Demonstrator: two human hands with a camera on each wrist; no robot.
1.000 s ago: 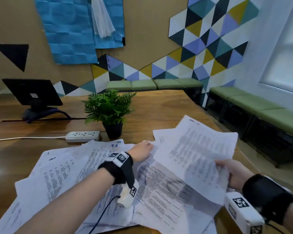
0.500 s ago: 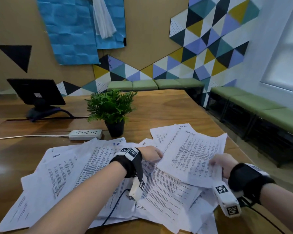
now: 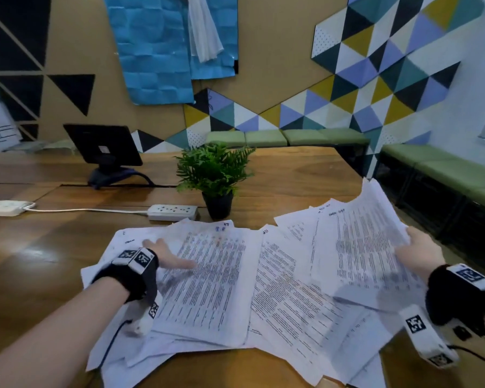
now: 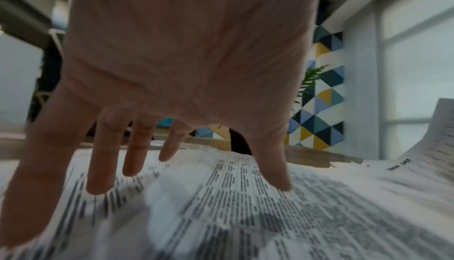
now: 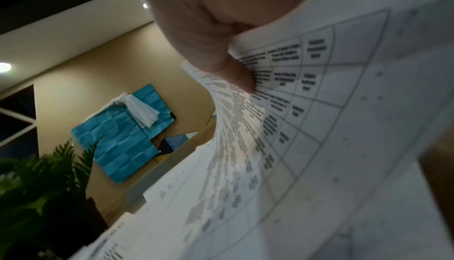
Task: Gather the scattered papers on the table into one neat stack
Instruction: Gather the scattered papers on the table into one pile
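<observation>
Several printed white papers lie spread and overlapping on the wooden table. My left hand lies flat with fingers spread on the left pile of papers; the left wrist view shows the straight fingers touching the sheets. My right hand grips the right edge of a few sheets, which curl up off the table. In the right wrist view the thumb pinches those sheets.
A small potted fern stands just behind the papers, with a white power strip and cord to its left. A dark tablet on a stand sits further back left. The table's right edge drops toward green benches.
My left hand has slid left across the papers and flattened out. My right hand has swung right and further back, lifting the edge of its sheets.
</observation>
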